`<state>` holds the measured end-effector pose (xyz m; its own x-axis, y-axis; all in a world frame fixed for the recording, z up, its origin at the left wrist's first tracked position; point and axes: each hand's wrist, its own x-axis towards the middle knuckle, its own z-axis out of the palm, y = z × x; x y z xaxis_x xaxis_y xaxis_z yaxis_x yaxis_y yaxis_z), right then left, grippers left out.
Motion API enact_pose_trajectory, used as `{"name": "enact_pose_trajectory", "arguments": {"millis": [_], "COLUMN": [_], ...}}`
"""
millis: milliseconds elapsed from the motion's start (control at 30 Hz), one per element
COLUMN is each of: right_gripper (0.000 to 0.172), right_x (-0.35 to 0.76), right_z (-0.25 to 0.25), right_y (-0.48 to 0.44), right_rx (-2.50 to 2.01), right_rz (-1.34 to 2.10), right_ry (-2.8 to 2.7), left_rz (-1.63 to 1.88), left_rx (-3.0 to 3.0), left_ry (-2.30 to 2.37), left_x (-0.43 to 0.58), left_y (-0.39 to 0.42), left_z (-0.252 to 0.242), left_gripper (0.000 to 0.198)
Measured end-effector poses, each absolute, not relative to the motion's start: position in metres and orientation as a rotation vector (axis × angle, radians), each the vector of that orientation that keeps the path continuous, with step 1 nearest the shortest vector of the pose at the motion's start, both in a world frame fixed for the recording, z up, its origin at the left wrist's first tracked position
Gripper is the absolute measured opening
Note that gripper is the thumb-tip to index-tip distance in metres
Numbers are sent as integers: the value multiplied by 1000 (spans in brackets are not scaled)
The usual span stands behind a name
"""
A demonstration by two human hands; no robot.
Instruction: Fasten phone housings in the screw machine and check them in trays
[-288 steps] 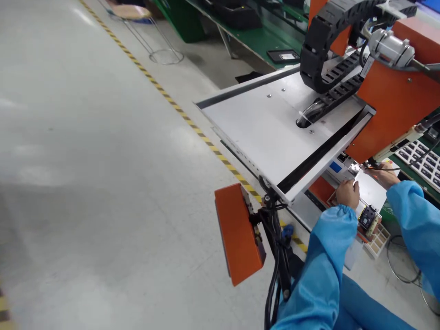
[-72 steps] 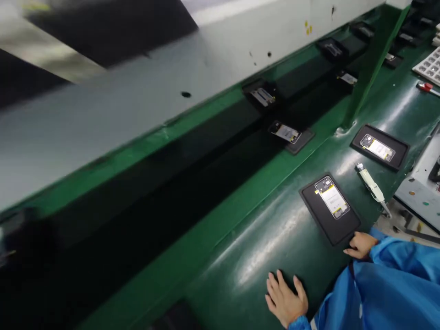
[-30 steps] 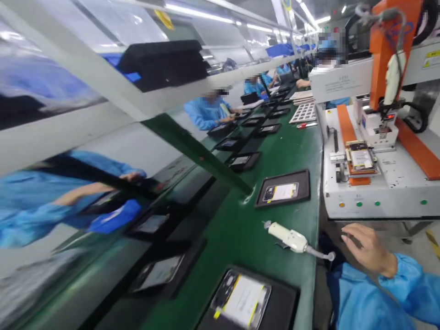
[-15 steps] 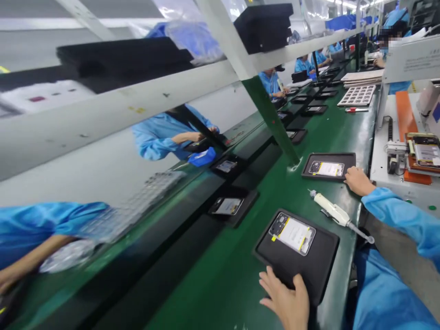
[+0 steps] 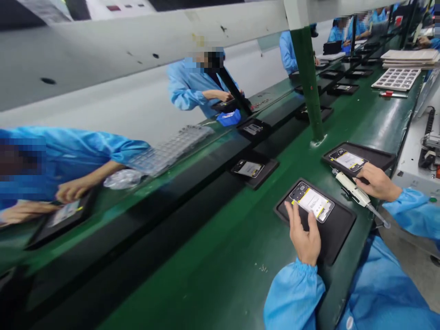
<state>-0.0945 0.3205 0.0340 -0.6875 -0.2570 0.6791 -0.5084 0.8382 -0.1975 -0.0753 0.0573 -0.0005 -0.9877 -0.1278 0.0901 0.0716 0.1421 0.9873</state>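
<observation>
My left hand [image 5: 304,231] hovers with spread fingers over the left part of a black tray [image 5: 338,236]. In that tray lies an opened phone [image 5: 316,201] with a white battery label and yellow tabs. My right hand [image 5: 376,181] has loosely bent, parted fingers above the body of a white electric screwdriver [image 5: 354,190]; whether they touch it I cannot tell. Behind the screwdriver is a second black tray [image 5: 381,159] with another opened phone [image 5: 345,159], its near corner partly covered by my right hand.
A green post [image 5: 311,87] rises from the green bench [image 5: 220,243]. Another tray with a phone [image 5: 249,168] sits in the dark lane. A co-worker's hands [image 5: 74,190] work across the bench. A white grid sheet [image 5: 397,79] and a red-and-white tool [image 5: 393,95] lie farther off.
My view has turned left. My left hand has gone from the near tray's front edge to beside its phone. My right hand has left the far tray's edge and come over the screwdriver.
</observation>
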Motion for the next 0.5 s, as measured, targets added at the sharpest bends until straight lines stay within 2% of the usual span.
{"name": "enact_pose_trajectory", "arguments": {"millis": [100,167,333,433,500], "right_gripper": [16,16,11,28,30], "right_x": [-83,-70,-26,-11,-11], "right_z": [45,51,57,46,29], "right_y": [296,276,241,238,236], "right_rx": [531,567,659,488,323], "right_rz": [565,582,767,916,937], "right_ry": [-2141,-2075,-2072,-2057,-2101], "left_rz": [-2746,-3017,-3097,-3005,-2917], "left_rx": [216,213,231,353,456], "left_ry": [-1891,-1805,-1648,-1643,-1699], "left_x": [-100,-113,-109,-87,-73], "left_y": [97,125,128,86,55], "left_z": [21,33,38,32,28], "left_gripper": [58,53,48,53,57]}}
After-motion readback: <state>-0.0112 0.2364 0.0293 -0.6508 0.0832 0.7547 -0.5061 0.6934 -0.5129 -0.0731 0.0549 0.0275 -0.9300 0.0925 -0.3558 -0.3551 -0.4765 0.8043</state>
